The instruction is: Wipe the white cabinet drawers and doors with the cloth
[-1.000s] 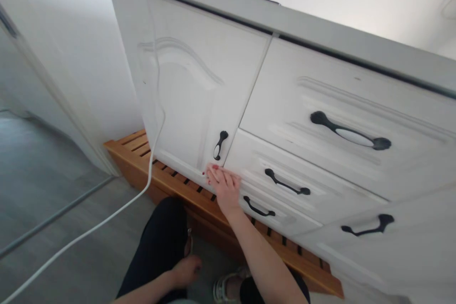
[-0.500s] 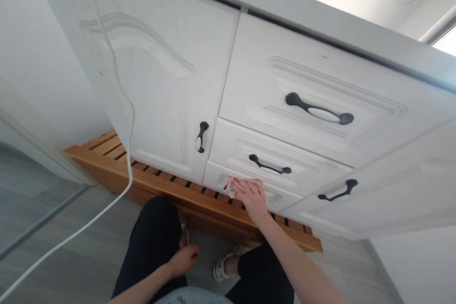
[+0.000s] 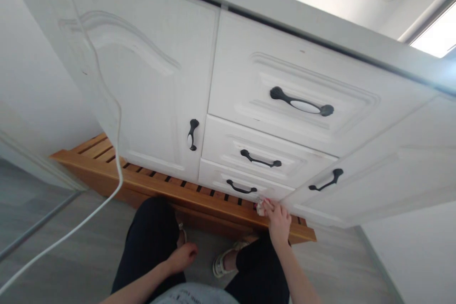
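Note:
My right hand [image 3: 280,222] is closed around a crumpled pale pink cloth [image 3: 261,207] with darker red spots. It is low at the cabinet front, just right of and below the bottom drawer's handle [image 3: 241,186], by the wooden slatted rack. Whether the cloth touches the drawer face is hard to make out. My left hand [image 3: 183,257] hangs between my knees, its fingers curled in and nothing seen in them.
A white cabinet [image 3: 149,99] with dark handles fills the view. Its foot meets a brown slatted wooden rack [image 3: 171,198]. A white cable [image 3: 118,161] runs down the left side to the floor. My knees and shoes are close below.
My right hand has moved right and down with the cloth, off the bottom drawer's front, and that drawer's handle is now uncovered. The view has shifted slightly. My left hand stays put.

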`<control>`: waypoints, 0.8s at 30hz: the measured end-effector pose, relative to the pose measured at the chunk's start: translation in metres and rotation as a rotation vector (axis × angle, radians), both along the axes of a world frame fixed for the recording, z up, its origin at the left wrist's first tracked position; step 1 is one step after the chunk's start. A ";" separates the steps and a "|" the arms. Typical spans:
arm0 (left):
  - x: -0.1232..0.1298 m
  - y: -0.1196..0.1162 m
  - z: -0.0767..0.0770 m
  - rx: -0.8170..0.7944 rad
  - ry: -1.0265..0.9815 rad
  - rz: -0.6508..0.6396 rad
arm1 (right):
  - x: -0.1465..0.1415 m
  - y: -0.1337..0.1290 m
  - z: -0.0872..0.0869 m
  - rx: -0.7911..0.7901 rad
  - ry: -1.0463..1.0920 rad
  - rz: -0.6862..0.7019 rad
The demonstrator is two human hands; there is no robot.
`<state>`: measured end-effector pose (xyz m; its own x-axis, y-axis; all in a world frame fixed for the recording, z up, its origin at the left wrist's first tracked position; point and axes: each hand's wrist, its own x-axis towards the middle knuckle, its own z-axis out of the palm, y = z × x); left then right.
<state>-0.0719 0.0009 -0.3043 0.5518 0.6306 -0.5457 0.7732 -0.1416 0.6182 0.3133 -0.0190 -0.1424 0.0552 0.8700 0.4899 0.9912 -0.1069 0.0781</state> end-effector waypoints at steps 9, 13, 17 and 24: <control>0.000 -0.001 -0.002 -0.038 -0.044 0.044 | -0.154 0.083 0.084 0.326 0.193 0.417; -0.002 -0.002 0.001 -0.029 -0.056 0.074 | -0.192 0.149 0.080 0.463 0.168 0.420; -0.005 -0.003 0.005 -0.013 -0.081 0.119 | -0.203 0.169 0.022 0.148 0.109 0.557; -0.008 0.000 0.002 -0.019 -0.105 0.139 | -0.207 0.154 -0.022 -0.096 0.019 0.762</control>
